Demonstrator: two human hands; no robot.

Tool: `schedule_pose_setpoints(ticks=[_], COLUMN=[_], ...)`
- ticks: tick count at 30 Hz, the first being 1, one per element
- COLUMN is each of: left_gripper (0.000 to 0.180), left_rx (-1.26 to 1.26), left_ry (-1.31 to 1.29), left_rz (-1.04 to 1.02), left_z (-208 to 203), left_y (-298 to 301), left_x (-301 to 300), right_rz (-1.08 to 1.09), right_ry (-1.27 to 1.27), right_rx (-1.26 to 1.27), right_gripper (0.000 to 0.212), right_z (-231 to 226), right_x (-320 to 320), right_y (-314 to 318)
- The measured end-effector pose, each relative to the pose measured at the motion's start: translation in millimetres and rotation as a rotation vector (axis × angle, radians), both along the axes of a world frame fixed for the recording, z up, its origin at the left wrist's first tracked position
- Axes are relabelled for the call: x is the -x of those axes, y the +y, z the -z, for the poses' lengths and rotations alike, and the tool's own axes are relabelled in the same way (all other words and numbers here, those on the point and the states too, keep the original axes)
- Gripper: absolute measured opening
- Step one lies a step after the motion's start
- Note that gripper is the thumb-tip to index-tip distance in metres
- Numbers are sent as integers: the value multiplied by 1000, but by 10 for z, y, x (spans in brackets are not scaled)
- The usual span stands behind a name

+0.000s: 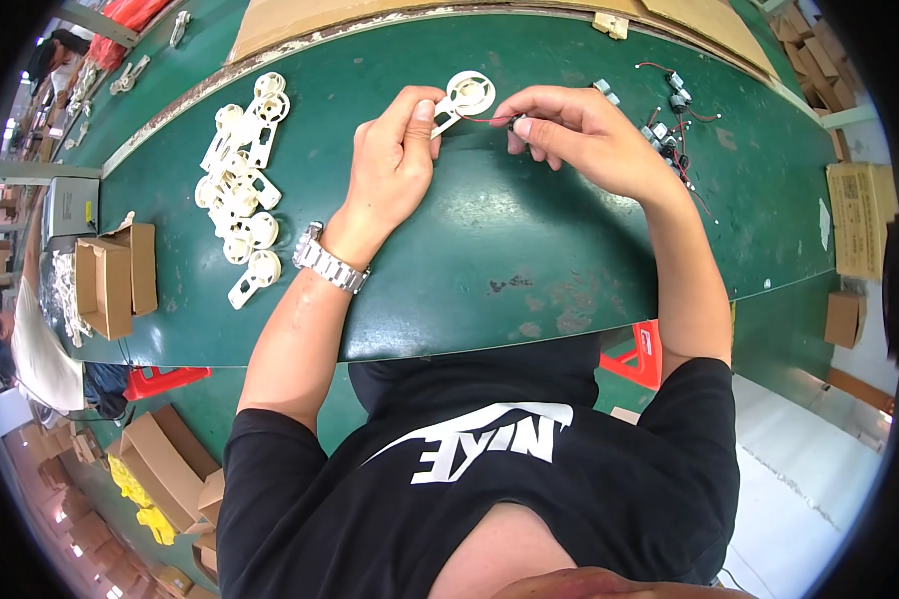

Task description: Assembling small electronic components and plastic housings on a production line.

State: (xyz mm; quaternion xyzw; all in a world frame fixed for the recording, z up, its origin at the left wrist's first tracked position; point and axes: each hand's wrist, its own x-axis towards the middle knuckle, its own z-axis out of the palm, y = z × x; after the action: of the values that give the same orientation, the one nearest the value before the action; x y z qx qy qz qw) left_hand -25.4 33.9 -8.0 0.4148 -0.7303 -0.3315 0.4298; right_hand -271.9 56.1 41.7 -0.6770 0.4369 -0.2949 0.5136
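Note:
My left hand (395, 150) grips the handle end of a cream plastic housing (470, 92) whose round ring end points away from me. Between the thumb and fingers of my right hand (569, 130) is a small dark motor (516, 122), mostly covered by the fingertips. A thin red wire (481, 120) runs from the motor to the housing. Both hands are raised over the far middle of the green table. On the left lies a pile of similar cream housings (238, 190). Several small silver motors with wires (659, 135) are scattered to the right.
Cardboard boxes (116, 282) stand at the table's left edge, near a grey metal box (73, 207). Flat cardboard (400, 18) lies along the far edge. Red stools (641, 357) show below the near edge. Another person (45, 344) is at the far left.

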Motion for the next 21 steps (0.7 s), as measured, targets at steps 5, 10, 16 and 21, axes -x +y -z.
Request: schedule_pose_setpoints(ticks=[5,10,16,21], left_gripper=[25,23,20,25], left_rx=[37,21,59,6], left_ry=[-19,-59,-72,-98], left_rz=[25,22,-1,30], left_z=[13,-21,-2,-45], left_y=[0,23,28,56], left_x=[15,11,42,32], right_rz=[72,304,207,237], right_ry=[64,268,346,409], right_rx=[138,593,863,857], right_gripper=[21,26,32,30], right_z=[38,8,176,253], right_x=[-69,-213,-260,-263], right_y=[34,84,71,63])
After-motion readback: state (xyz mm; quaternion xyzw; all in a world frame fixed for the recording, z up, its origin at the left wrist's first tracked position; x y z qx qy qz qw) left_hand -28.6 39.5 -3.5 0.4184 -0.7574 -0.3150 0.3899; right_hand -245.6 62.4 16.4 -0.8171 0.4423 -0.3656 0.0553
